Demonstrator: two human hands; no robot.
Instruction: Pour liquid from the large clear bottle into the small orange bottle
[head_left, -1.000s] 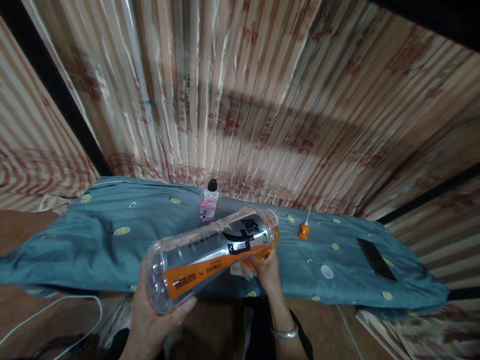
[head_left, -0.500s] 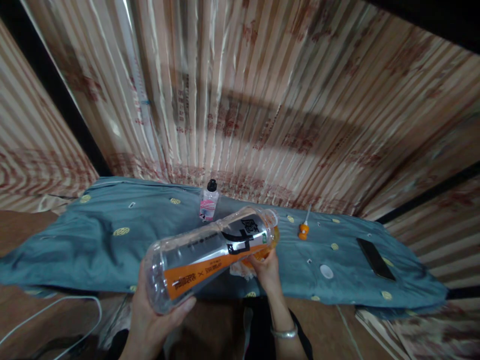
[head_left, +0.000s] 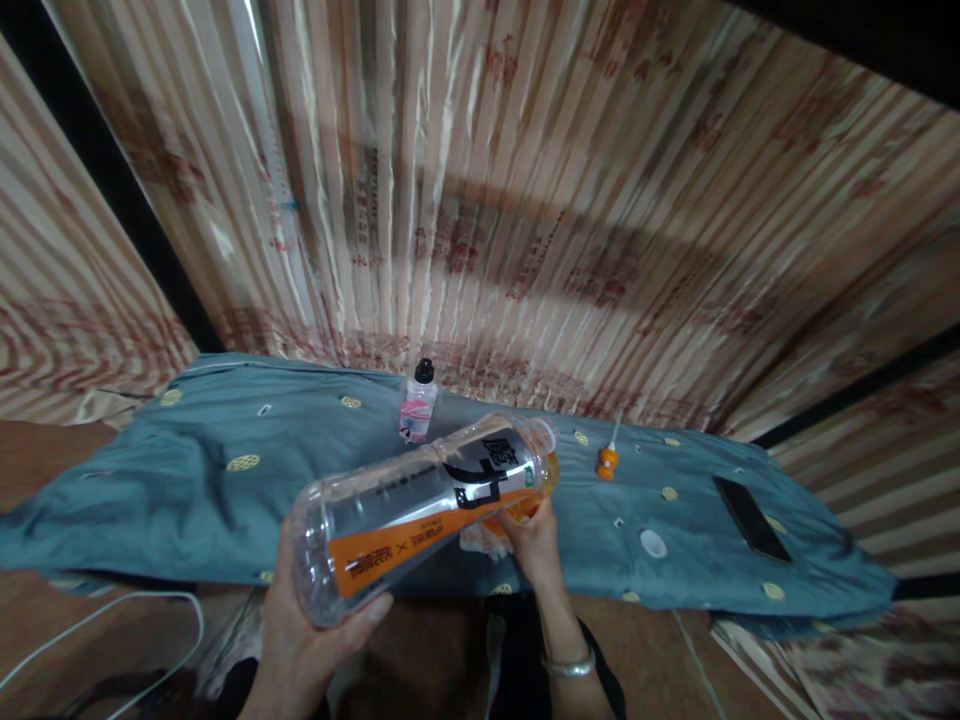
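Observation:
My left hand is wrapped round the base of a large clear plastic bottle with a silver, black and orange label. The bottle is tilted, its neck end to the right and higher than its base. My right hand is closed on an orange see-through container by the bottle's neck; the bottle covers most of it, so its exact kind does not show. Crumpled whitish material shows below the bottle, left of my right hand. Whether liquid is running from the bottle I cannot tell.
A small bottle with a pink label and black cap stands behind. On the blue-green cloth lie an orange piece with a thin pale stem, a white disc and a dark phone. A striped curtain rises behind.

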